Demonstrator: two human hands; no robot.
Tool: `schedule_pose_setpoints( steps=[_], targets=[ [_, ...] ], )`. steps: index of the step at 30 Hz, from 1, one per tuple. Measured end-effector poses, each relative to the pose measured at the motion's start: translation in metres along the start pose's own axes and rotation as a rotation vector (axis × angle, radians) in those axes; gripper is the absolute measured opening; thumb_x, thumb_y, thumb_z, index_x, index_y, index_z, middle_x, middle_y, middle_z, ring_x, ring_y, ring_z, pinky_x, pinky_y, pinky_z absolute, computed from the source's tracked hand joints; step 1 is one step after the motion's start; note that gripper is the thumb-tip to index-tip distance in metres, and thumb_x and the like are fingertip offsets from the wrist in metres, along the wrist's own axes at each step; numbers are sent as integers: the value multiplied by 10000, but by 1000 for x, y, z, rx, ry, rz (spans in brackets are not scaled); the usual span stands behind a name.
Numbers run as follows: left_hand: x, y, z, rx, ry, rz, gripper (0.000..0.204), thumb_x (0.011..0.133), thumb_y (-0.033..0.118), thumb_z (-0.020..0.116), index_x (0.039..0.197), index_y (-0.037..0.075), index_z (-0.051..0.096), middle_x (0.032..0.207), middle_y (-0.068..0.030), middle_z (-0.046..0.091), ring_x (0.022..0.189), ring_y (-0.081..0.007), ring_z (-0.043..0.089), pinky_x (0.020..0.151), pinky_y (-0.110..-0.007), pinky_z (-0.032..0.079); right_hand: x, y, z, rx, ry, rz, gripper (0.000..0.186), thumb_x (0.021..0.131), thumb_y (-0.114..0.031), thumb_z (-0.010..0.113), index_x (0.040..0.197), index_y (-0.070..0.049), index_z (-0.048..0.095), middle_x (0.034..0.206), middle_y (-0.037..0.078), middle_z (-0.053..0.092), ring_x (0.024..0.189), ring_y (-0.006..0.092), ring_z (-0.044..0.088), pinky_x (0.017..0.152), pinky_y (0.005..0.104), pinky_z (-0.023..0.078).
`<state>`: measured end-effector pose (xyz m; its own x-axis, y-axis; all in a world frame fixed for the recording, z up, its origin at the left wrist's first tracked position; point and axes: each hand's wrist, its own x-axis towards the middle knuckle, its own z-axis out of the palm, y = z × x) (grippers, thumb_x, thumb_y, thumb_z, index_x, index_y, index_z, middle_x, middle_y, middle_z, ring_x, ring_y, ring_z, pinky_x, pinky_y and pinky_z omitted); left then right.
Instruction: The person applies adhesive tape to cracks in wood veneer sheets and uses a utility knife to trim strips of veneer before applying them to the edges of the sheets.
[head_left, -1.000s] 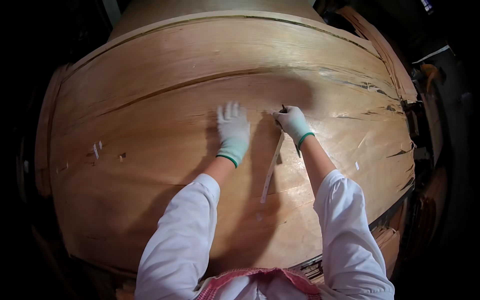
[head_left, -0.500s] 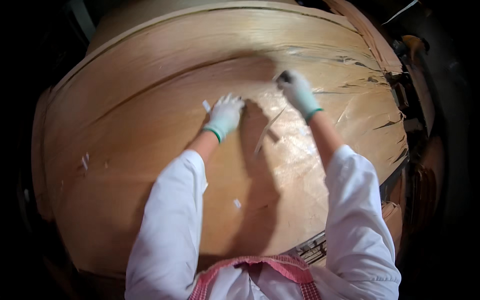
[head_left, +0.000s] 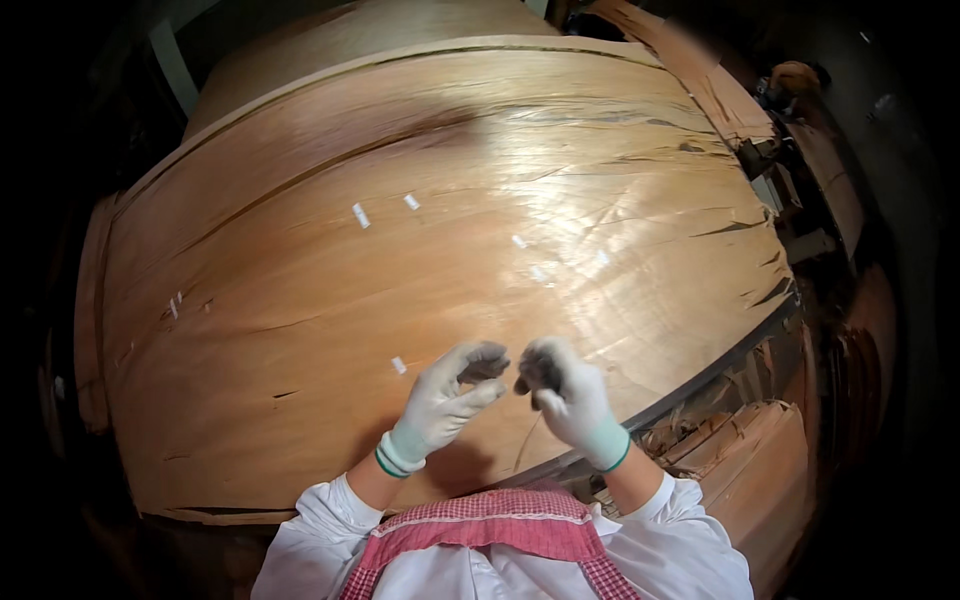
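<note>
Glossy tan wood-veneer sheet (head_left: pixel 280 350) fills the middle of the frame, long axis and grain running left to right, its right edge split and ragged. Small white rectangular strips (head_left: pixel 361 216) dot it. At lower centre, the white-gloved left hand (head_left: pixel 446 395) curves loosely, thumb parted from fingers; facing it, the white-gloved right hand (head_left: pixel 572 398) is curled, holding what I can't tell. Torn brown veneer pieces (head_left: pixel 745 455) lie lower right; the room around is dark.

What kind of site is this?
Probably a veneer or plywood workshop, judging by the broad wood sheet with a ragged right edge, the small white strips scattered over it, and the rough layered wood at lower right.
</note>
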<state>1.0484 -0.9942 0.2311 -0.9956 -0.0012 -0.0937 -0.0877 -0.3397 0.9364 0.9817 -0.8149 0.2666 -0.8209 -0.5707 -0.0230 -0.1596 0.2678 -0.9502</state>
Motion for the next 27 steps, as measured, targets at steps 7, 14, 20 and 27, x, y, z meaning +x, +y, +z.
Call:
schedule_pose_setpoints(
  steps=[7,14,20,27],
  targets=[
    [17,-25,115,-41,-39,15,142,910,-28,596,1049,-11,576,975,-68,635,883,-137,631,782,-280,527,-63,21,-86,-60,23,-39,288,806,90,544,1073,-15,530,802,120,658,747,202,683,680,296,526],
    [64,-45,183,39,61,228,80,917,33,605,968,-26,589,902,-86,624,800,-144,644,712,-270,526,-62,36,-155,162,126,172,191,921,-112,629,1044,17,561,773,47,636,648,76,562,577,226,465],
    [153,-71,220,507,34,363,187,890,69,647,1047,-2,575,910,-121,642,800,-183,664,719,-299,526,-52,86,-222,188,284,305,170,921,-152,627,926,8,570,742,37,617,616,65,534,549,214,432],
    [317,-156,239,1140,82,499,286,899,183,582,1155,57,554,1057,-163,611,1042,-338,566,929,-431,436,-66,163,-348,197,506,538,155,925,-156,606,930,-4,579,749,35,624,590,59,506,530,205,407]
  ],
)
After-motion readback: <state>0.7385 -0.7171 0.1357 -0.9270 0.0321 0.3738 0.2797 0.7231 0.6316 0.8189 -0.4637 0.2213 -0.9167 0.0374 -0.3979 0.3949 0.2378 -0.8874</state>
